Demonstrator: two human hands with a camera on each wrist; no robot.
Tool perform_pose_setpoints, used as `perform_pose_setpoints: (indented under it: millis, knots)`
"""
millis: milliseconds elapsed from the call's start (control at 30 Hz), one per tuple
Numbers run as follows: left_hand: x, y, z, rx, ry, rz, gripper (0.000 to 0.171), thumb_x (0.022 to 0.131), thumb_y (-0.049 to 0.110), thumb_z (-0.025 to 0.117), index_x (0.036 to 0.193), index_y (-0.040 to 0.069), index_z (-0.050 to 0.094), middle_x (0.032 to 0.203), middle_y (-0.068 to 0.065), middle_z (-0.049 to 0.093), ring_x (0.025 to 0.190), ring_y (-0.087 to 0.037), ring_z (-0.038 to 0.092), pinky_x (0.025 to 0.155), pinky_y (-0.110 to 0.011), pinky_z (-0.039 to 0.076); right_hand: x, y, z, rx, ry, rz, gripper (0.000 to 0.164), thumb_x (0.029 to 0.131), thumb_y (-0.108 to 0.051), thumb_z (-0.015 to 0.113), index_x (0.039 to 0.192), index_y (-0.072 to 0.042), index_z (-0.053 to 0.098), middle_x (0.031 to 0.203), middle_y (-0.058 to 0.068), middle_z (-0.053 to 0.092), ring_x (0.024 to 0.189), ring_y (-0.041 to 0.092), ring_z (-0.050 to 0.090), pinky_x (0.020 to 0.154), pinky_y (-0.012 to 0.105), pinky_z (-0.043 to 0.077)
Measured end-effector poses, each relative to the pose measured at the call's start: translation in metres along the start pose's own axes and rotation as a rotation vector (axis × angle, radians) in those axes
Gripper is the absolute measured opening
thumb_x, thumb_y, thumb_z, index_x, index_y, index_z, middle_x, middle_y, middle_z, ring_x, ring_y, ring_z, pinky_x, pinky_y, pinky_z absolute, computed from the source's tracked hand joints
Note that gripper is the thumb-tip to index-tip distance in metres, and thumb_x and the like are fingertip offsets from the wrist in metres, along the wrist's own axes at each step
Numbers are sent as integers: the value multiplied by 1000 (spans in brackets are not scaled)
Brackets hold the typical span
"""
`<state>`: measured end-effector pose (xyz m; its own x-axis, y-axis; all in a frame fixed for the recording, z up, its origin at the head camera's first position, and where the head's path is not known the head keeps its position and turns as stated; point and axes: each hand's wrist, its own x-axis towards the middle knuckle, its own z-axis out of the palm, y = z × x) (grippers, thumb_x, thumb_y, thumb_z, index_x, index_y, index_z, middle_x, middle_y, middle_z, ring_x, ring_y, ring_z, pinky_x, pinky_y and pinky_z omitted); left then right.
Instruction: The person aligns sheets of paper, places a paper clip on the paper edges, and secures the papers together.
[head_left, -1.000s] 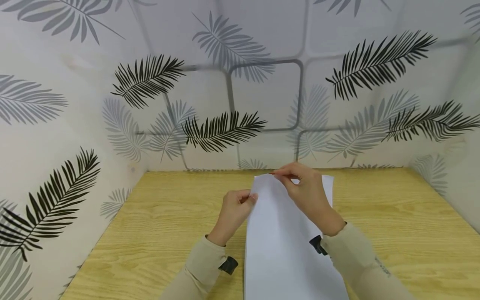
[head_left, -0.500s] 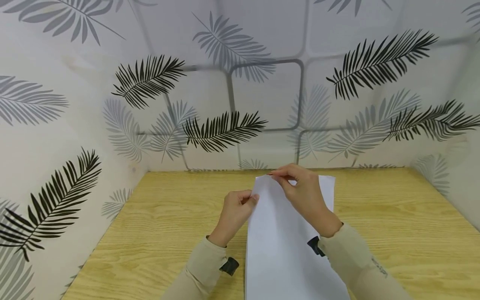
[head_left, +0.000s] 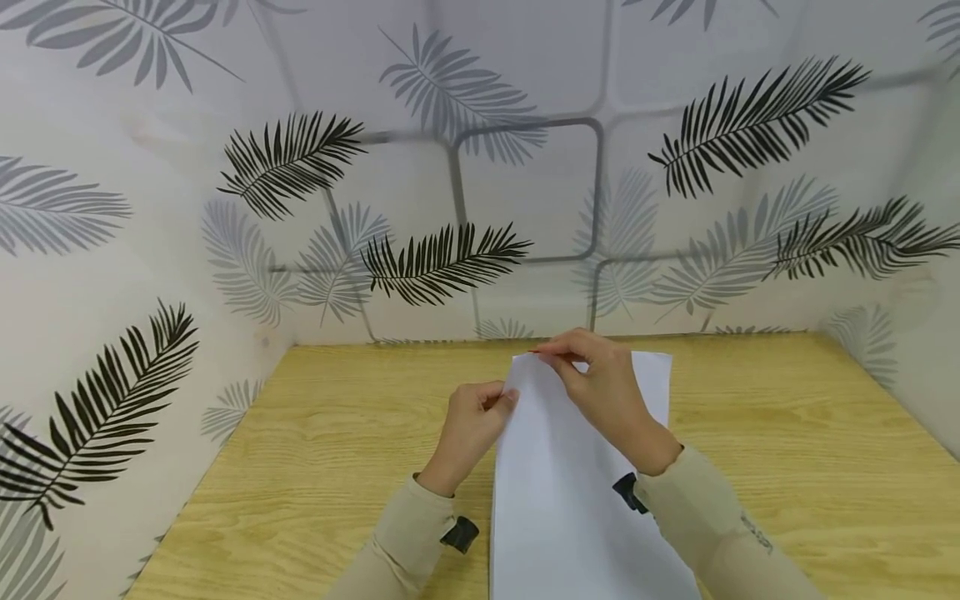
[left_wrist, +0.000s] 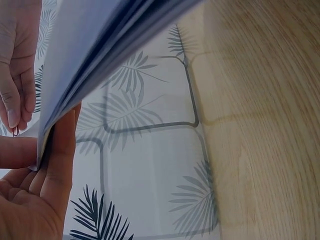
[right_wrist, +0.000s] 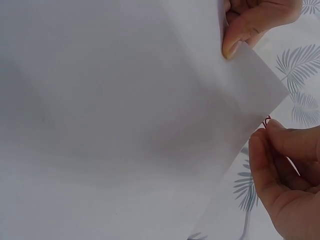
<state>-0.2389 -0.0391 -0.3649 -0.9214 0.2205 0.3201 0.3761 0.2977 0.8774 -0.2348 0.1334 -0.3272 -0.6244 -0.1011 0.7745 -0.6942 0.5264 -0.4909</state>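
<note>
A stack of white paper sheets (head_left: 581, 500) is tilted up at its far end, and its layered edges show in the left wrist view. My left hand (head_left: 469, 429) pinches the stack's left edge close to the far left corner, thumb on top and fingers underneath. At the far edge, my right hand (head_left: 602, 382) pinches a small red paper clip (right_wrist: 266, 121) between thumb and forefinger. The clip's wire end meets the paper's edge near that corner; whether it has slipped over the sheets I cannot tell. Most of the clip is hidden by the fingertips.
The wood-grain table (head_left: 337, 433) extends on both sides of the paper. Behind it and to the left and right stand pale walls (head_left: 525, 200) with a leaf pattern. Black wrist cameras (head_left: 460, 534) sit at both sleeves.
My right hand has shifted slightly left along the paper's far edge with the red paper clip, toward the corner. The left hand keeps its grip on the stack almost unmoved.
</note>
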Motion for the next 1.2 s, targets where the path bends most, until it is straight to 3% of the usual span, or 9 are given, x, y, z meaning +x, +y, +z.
perform_pose_setpoints:
  millis: [133,333,467,700,900,1200]
  knots:
    - [0,0,-1,6,1,4,37,92,3,58,57,4,46,52,3,32,47,-8,31,49,-22,26,1,1,-1,-5,-21,-1,15,78,9,74,87,-3,75,84,4,71,77,17,66,68,29,54]
    - [0,-1,-1,-34,-11,-16,24,93,5,60,70,-3,63,61,-2,53,53,-9,45,52,-22,37,3,3,-3,-9,-50,1,16,78,9,73,87,-4,74,85,4,70,77,18,66,68,31,54]
    - [0,-1,-2,-83,-39,-33,28,93,7,60,68,-4,59,58,-1,46,53,-10,43,53,-23,36,7,3,-8,-14,-80,-28,16,78,10,73,87,-4,74,85,5,71,77,18,67,68,31,54]
    - [1,1,-4,-135,-71,-62,22,94,6,58,76,-5,66,64,-2,56,59,-11,51,58,-23,42,15,4,-18,3,-204,-72,19,78,11,72,89,-4,73,87,4,70,82,17,68,73,30,55]
    - [0,2,-4,-135,-82,-42,25,95,5,57,73,-5,62,62,-2,52,57,-11,47,57,-23,39,23,4,-21,8,-254,-118,18,79,14,69,85,-3,71,85,4,69,80,20,68,71,31,55]
    - [-2,2,-6,-133,-114,-21,19,95,5,56,90,-5,71,85,-15,69,67,-11,59,63,-25,48,29,3,-23,-28,-309,-115,13,80,10,71,83,-3,71,83,6,67,74,17,63,66,29,52]
